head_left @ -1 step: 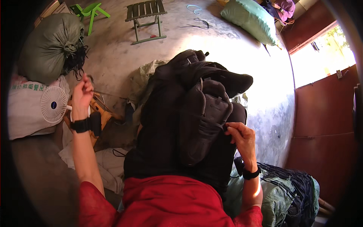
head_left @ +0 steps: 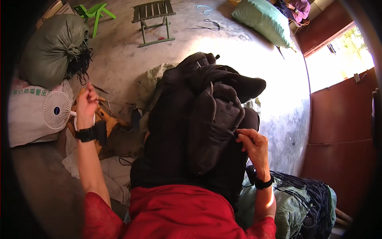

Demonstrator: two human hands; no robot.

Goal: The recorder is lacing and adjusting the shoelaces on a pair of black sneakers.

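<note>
A black shoe (head_left: 211, 147) lies on my lap, toe toward me, its opening and tongue facing up. Dark bands cross its front, and at their right end my right hand (head_left: 254, 145) is closed in a pinch on what looks like a black shoelace at the shoe's side. Off to the left, away from the shoe, I hold my left hand (head_left: 86, 104) raised above the floor with its fingers curled together. What those fingers hold, if anything, is too thin and dark to make out. More black shoes (head_left: 242, 83) are piled on my legs beyond the first one.
A white fan (head_left: 57, 110) stands left, by a tied grey-green sack (head_left: 51, 47). Bundled dark cords (head_left: 310, 191) lie on a green bag at lower right. A folding stool (head_left: 154, 18), a green chair (head_left: 95, 14) and a pale green sack (head_left: 262, 22) are farther off, near another person (head_left: 299, 10).
My left hand has shifted slightly downward. My right hand and the shoe look the same.
</note>
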